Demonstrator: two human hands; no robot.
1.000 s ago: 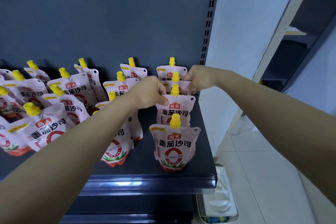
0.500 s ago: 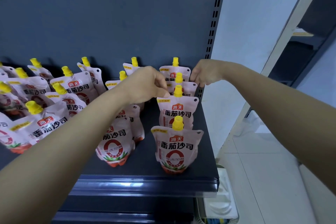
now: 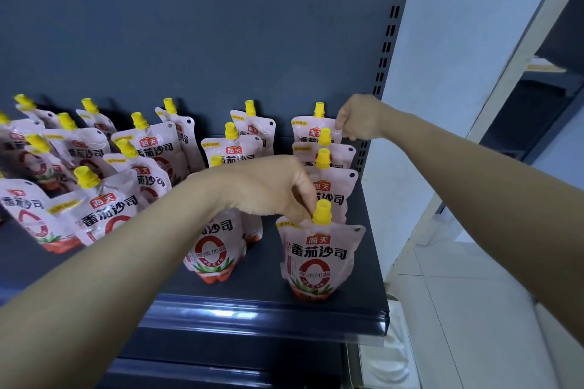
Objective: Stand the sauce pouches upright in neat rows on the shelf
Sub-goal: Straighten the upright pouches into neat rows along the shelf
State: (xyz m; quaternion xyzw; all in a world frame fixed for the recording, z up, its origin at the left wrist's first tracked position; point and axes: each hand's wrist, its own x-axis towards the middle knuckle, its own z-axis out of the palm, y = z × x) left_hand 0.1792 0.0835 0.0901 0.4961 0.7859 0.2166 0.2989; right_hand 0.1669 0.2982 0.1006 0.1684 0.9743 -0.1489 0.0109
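On the smooth, dark metal shelf (image 3: 265, 276), glossy pink plastic pouches with flat sealed tops and stubby yellow spouts stand in a file of four at the right end, while the leaning pouches (image 3: 94, 215) further left tilt at odd angles. The left hand (image 3: 271, 189) curls its fingers down and pinches the top seam of the front pouch (image 3: 319, 256), just beside its yellow cap (image 3: 321, 213). The right hand (image 3: 360, 118), fingers curled together, pinches the upper right corner of the back pouch (image 3: 308, 133), near the slotted upright (image 3: 390, 31).
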